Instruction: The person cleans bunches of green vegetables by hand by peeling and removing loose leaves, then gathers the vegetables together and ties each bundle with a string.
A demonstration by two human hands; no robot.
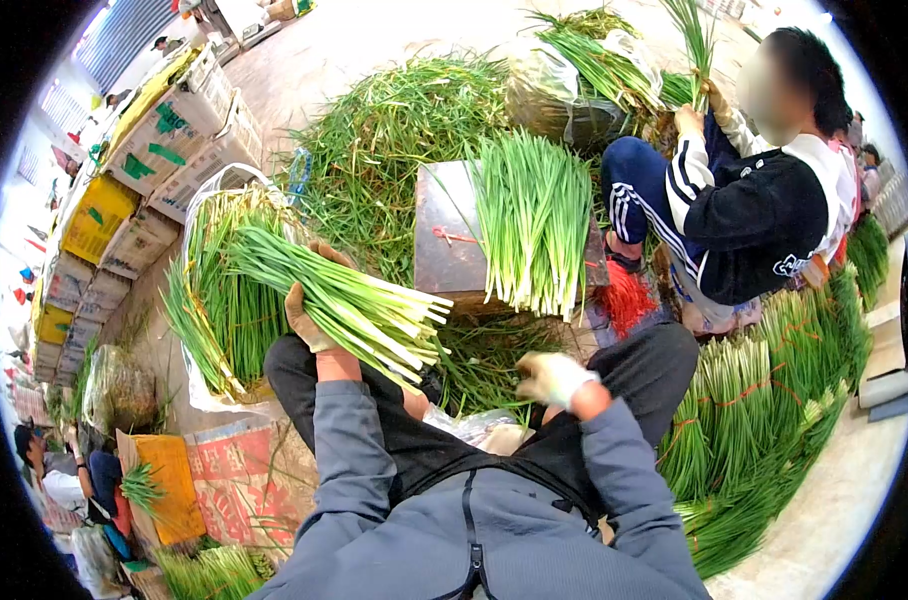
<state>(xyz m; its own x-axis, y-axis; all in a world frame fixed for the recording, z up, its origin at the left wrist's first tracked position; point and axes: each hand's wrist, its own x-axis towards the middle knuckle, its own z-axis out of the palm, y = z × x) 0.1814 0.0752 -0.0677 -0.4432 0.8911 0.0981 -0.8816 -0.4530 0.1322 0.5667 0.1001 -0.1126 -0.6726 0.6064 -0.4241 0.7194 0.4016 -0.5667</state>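
Observation:
My left hand [309, 322], in a tan-palmed glove, is closed around a thick bunch of garlic chives [359, 305]. The pale stem ends point right and the green leaves reach back to the left. Over my right knee is my right hand [556, 380], in a whitish glove and apart from the bunch. Its fingers look bent, but blur hides whether they hold anything. Another pile of chives [534, 220] lies on a low dark block [454, 240] in front of me, beside a red tie [454, 236].
A plastic-lined heap of chives [224, 300] stands at left, with loose leaves [404, 150] ahead. Tied bundles [744, 400] and red ties [624, 300] are at right. A co-worker [754, 210] sits there holding chives. Stacked boxes [164, 140] line the far left.

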